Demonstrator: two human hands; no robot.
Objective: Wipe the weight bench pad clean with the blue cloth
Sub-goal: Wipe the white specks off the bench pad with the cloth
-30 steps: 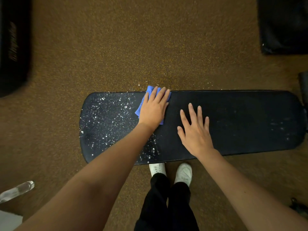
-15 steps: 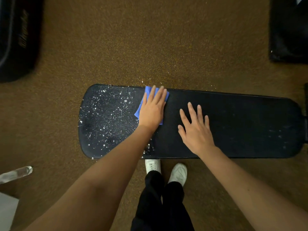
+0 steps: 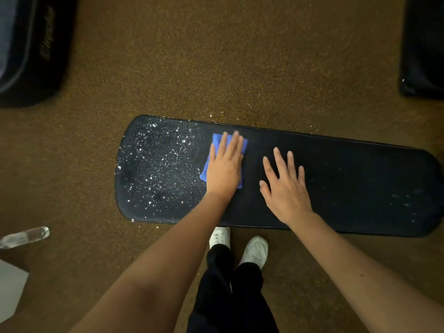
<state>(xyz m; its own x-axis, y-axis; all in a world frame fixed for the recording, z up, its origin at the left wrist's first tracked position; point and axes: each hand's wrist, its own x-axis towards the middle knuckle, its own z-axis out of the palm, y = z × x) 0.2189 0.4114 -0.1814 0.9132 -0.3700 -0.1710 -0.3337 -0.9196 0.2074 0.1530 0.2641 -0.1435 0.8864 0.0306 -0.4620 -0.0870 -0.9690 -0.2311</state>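
Bottle (image 3: 25, 236) on floor, left.

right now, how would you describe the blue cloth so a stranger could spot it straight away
Find the long black padded weight bench pad lying across the brown speckled floor. Where its droplet-covered left part meets the dry part, the left hand presses flat on a small folded blue cloth. It is the only bright blue thing; the right hand beside it covers nothing.

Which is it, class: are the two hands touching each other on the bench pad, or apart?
Apart. The head view shows a strip of bare black bench pad between the left hand, flat on the blue cloth, and the right hand.
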